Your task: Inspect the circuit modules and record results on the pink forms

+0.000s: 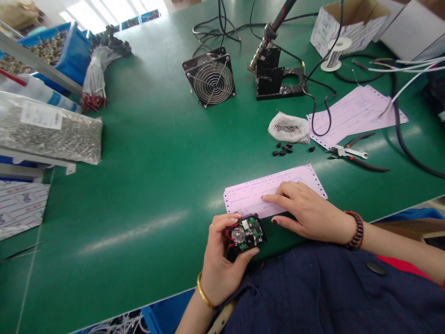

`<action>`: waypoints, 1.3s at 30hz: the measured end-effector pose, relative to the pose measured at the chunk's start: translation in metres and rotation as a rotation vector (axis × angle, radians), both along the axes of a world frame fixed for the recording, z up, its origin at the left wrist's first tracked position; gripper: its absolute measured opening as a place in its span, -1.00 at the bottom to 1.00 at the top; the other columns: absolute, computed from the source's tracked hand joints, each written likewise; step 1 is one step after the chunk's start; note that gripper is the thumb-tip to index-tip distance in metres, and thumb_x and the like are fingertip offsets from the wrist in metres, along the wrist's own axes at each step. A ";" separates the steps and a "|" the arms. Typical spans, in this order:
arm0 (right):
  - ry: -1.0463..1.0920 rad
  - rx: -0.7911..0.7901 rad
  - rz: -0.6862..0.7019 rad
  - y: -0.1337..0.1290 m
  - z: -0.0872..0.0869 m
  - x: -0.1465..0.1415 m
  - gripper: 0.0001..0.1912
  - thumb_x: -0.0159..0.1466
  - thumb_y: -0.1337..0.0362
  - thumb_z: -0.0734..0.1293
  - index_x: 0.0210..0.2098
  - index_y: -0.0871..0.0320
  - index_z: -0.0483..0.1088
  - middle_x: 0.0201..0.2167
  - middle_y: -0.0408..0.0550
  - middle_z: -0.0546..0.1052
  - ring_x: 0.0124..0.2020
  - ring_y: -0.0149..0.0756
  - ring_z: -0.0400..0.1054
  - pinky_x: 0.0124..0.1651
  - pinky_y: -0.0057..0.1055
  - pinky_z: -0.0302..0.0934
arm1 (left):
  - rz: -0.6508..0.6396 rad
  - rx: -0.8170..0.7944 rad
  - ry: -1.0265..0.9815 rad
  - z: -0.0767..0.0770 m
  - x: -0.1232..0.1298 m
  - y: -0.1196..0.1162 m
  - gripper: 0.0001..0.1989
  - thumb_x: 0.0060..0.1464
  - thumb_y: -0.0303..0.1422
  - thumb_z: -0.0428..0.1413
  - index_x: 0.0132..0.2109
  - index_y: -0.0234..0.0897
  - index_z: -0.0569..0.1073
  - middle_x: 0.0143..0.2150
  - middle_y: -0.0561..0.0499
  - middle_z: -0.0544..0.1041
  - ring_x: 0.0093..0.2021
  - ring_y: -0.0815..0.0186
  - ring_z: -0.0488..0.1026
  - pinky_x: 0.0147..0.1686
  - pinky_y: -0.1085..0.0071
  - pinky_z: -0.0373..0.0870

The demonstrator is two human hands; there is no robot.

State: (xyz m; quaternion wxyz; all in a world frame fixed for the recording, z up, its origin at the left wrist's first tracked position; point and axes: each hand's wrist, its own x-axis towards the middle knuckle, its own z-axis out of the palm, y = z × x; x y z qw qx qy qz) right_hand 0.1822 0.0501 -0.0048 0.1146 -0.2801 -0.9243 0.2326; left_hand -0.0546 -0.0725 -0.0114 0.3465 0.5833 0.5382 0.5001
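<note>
My left hand (225, 255) is closed around a small black housing with a green circuit board (246, 234), gripped by its edges near the table's front. Red wires and a round metal part show on the board's left side. My right hand (308, 211) rests over a pink printed sheet (239, 197), index finger stretched out and touching the print. The thumb sits apart from that finger, and nothing is held in this hand. The sheet lies flat, its upper right part showing beyond my fingers.
Further back stand a fan with a wire guard (213, 83) and a soldering iron (267, 35) in its stand (278, 88). Pliers (358, 155), a bag of small parts (287, 127), black caps (283, 150) and a solder spool (335, 55) lie right. A blue bin (74, 55) is left.
</note>
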 end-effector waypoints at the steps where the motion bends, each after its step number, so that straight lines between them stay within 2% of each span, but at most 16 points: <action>1: 0.002 -0.002 -0.002 0.000 0.000 0.001 -0.54 0.47 0.07 0.23 0.23 0.22 0.37 -0.10 0.12 0.46 -0.13 -0.06 0.33 -0.07 -0.13 0.24 | 0.004 0.001 0.002 0.000 0.000 0.000 -0.46 0.07 -0.44 0.37 0.14 -0.13 0.35 0.05 -0.06 0.44 0.08 0.25 0.42 0.11 0.36 0.42; 7: -0.011 0.017 -0.012 -0.001 0.001 0.003 -0.53 0.47 0.08 0.22 0.21 0.26 0.38 -0.10 0.17 0.48 -0.10 -0.04 0.36 -0.06 -0.11 0.27 | 0.027 0.020 0.008 -0.001 0.000 0.000 -0.44 0.05 -0.42 0.39 0.14 -0.13 0.36 0.04 -0.08 0.45 0.08 0.20 0.43 0.09 0.29 0.45; 14: -0.069 0.092 -0.040 0.000 0.003 0.005 -0.57 0.49 0.10 0.19 0.19 0.19 0.44 -0.17 0.11 0.48 -0.18 -0.07 0.35 -0.12 -0.16 0.21 | 0.015 0.004 0.001 -0.001 0.002 -0.001 -0.44 0.05 -0.42 0.39 0.14 -0.13 0.34 0.06 -0.09 0.44 0.08 0.19 0.42 0.09 0.26 0.44; 23: -0.045 0.079 -0.041 0.001 0.001 0.006 -0.59 0.50 0.12 0.18 0.19 0.18 0.44 -0.18 0.07 0.47 -0.16 -0.10 0.34 -0.10 -0.20 0.19 | 0.014 0.017 0.000 -0.002 0.002 -0.001 -0.45 0.08 -0.40 0.38 0.15 -0.13 0.34 0.06 -0.10 0.43 0.09 0.18 0.41 0.10 0.25 0.43; 29: -0.037 0.083 -0.044 0.001 0.003 0.005 -0.60 0.49 0.13 0.18 0.16 0.18 0.46 -0.20 0.08 0.49 -0.18 -0.11 0.35 -0.14 -0.21 0.20 | 0.027 0.001 0.012 -0.002 0.002 -0.002 -0.44 0.06 -0.39 0.39 0.14 -0.13 0.34 0.05 -0.13 0.45 0.07 0.11 0.44 0.07 0.14 0.47; 39: -0.028 0.076 -0.048 0.000 0.003 0.005 -0.59 0.49 0.13 0.17 0.16 0.19 0.47 -0.20 0.08 0.49 -0.19 -0.09 0.35 -0.13 -0.17 0.22 | 0.017 0.009 0.004 0.000 0.002 -0.001 -0.45 0.07 -0.39 0.39 0.14 -0.13 0.34 0.05 -0.12 0.44 0.08 0.14 0.43 0.08 0.19 0.46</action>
